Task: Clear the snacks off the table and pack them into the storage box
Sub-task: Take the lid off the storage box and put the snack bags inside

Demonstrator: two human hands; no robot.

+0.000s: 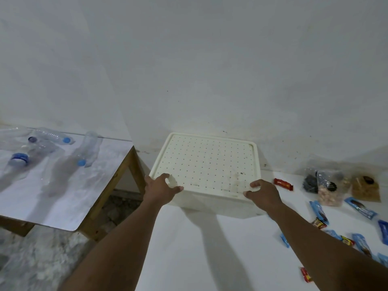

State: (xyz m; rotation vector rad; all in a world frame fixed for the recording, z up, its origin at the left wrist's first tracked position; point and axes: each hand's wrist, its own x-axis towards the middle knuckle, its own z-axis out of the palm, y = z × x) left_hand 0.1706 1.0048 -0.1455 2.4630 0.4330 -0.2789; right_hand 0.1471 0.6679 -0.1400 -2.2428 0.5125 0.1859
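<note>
A cream storage box [214, 203] stands on the white table [189, 248] against the wall, closed by a cream lid [207, 162] dotted with small holes. My left hand [162, 189] grips the lid's near left corner, thumb on top. My right hand [263, 193] grips its near right corner. Snacks lie to the right: a red bar [283, 184], clear bags of nuts and dried fruit [327, 186], a brown packet [365, 189], several blue wrappers [360, 210] and small red and yellow candies [318, 224].
A second wooden-legged table [52, 198] with a white top stands to the left, carrying several empty clear plastic bottles [88, 149] with blue caps. A gap of mottled floor [42, 259] separates the two tables. Grey walls close off the back.
</note>
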